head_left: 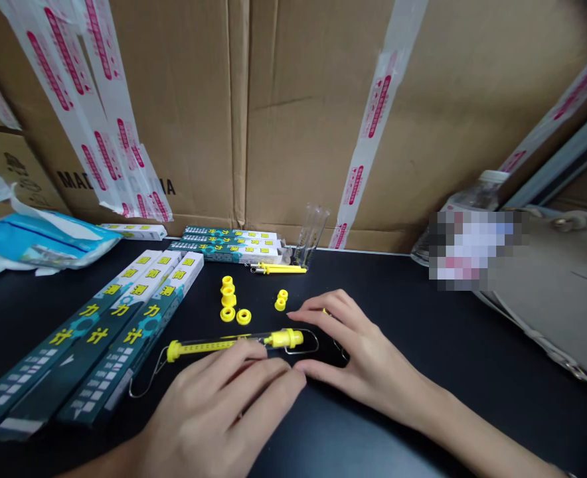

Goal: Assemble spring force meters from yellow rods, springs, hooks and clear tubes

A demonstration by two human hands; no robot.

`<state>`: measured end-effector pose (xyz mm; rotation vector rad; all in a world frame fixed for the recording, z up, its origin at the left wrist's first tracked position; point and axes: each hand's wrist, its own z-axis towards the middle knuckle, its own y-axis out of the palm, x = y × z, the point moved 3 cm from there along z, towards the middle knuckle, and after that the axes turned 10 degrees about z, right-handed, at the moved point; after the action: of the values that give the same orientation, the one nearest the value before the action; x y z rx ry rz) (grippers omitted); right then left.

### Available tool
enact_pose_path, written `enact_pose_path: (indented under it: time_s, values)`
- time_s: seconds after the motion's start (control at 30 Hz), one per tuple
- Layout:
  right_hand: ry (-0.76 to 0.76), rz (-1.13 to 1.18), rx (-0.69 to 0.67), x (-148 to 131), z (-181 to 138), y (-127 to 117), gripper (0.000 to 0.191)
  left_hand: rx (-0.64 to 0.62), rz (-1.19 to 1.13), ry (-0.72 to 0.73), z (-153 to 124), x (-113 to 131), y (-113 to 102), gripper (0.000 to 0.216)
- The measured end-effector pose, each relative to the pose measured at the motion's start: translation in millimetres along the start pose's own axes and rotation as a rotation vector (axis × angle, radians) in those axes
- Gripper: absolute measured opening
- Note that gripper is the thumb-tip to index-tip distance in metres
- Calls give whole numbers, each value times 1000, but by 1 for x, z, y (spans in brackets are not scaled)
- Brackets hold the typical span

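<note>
A spring scale [204, 346] with a clear tube, yellow end fittings and wire hooks lies crosswise before me. My left hand [224, 398] is closed over its middle, the fingers curled and the thumb hidden. Just past the right-hand hook, my right hand [353, 338] is open, thumb and fingers apart with nothing between them. Under that palm show a bit of yellow and a thin wire, mostly hidden. Beyond the scale are several yellow ring caps [228, 297] and two smaller yellow plugs [281, 300].
Three labelled boxes [139, 318] lie at left, with more stacked boxes [228, 244] at the back. Clear tubes [311, 232] stand near yellow rods [279, 269]. A blue packet [49, 239], a bottle [465, 219] and a beige bag [552, 285] flank the black table [373, 431]. Cardboard [298, 119] rises behind.
</note>
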<state>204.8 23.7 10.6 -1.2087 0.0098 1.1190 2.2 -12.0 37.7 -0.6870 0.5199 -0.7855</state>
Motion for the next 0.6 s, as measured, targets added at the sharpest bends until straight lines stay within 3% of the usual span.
enact_pose_path:
  time_s: [0.2,0.33,0.5,0.6]
  values:
    - [9,-61,-59,-3,2,16,34,-34,-155,-94,-5,1,14,25]
    - [25,-11,-35,-1,1,18,22,-17,-239,-71,-5,0,18,43]
    - [37,8,20,3,-3,10,23,-46,-174,-56,-1,-3,12,38]
    - [31,7,73,3,-5,3,26,-40,-68,-136,-3,-5,13,41]
